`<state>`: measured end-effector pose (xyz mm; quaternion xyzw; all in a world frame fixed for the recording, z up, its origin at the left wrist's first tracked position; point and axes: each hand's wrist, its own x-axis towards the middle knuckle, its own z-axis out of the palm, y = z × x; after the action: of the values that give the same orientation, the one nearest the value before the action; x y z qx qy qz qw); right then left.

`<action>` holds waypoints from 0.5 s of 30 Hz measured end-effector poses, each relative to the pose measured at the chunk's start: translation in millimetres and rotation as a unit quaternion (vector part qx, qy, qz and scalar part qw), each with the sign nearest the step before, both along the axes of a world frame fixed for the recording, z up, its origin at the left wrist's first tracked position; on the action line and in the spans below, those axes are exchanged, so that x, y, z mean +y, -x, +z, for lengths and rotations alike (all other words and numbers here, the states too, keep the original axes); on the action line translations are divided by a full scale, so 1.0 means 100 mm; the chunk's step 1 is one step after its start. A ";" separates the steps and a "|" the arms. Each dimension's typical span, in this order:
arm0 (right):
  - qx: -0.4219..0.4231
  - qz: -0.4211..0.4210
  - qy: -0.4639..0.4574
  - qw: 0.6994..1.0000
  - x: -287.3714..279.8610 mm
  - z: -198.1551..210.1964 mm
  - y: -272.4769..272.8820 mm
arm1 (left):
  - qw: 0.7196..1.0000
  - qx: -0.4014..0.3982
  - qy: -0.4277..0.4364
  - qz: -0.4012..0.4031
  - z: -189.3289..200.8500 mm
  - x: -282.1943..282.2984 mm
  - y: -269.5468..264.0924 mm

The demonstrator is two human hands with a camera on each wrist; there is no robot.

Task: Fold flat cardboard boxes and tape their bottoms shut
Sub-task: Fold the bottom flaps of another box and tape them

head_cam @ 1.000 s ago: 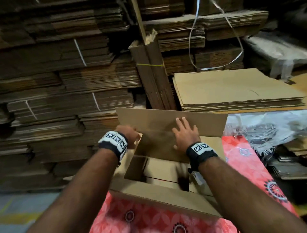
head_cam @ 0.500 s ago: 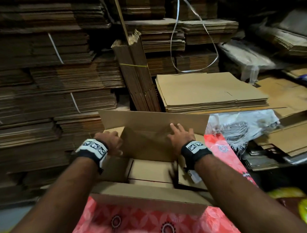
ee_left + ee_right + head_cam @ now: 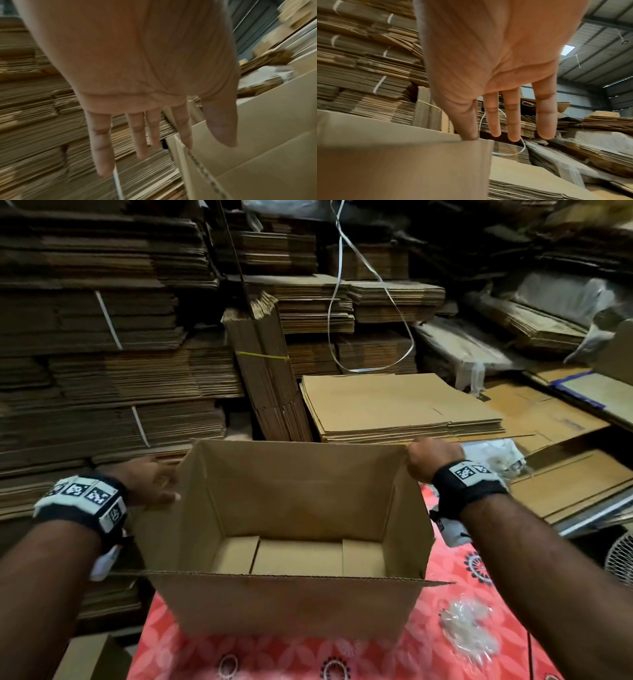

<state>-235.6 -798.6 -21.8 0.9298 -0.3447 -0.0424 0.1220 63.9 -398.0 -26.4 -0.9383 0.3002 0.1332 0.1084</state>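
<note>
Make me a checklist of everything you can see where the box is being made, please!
Surface: red flowered cloth over the table.
Job's things: one open cardboard box standing upright on the cloth, bottom flaps folded in; no tape seen on them.
Clutter: crumpled clear plastic on the cloth to the right of the box.
Grippers: left hand with straight fingers beside the box's left wall; right hand at the far right corner, thumb on the rim, other fingers straight.
Cables: loose white strap hanging over the stacks.
Surroundings: stack of flat boxes behind, more bundles all around.
</note>
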 end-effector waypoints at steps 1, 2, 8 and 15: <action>0.002 0.008 0.002 1.000 0.08 -0.01 0.01 | 1.000 -0.002 0.016 -0.018 0.00 -0.01 0.08; 0.009 0.017 -0.001 1.000 0.16 -0.02 0.01 | 0.999 -0.008 0.025 -0.037 0.00 -0.02 0.16; 0.065 0.125 -0.099 0.985 0.81 -0.01 0.05 | 0.989 0.026 0.041 -0.138 0.06 -0.08 0.65; 0.114 0.233 -0.290 0.921 1.70 -0.33 0.08 | 0.963 0.168 -0.009 -0.210 -0.18 -0.16 1.31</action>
<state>-243.3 -628.3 -54.6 0.9674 -0.0751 -0.2163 -0.1084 -67.6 -414.5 -44.1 -0.8171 0.5032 0.2663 0.0903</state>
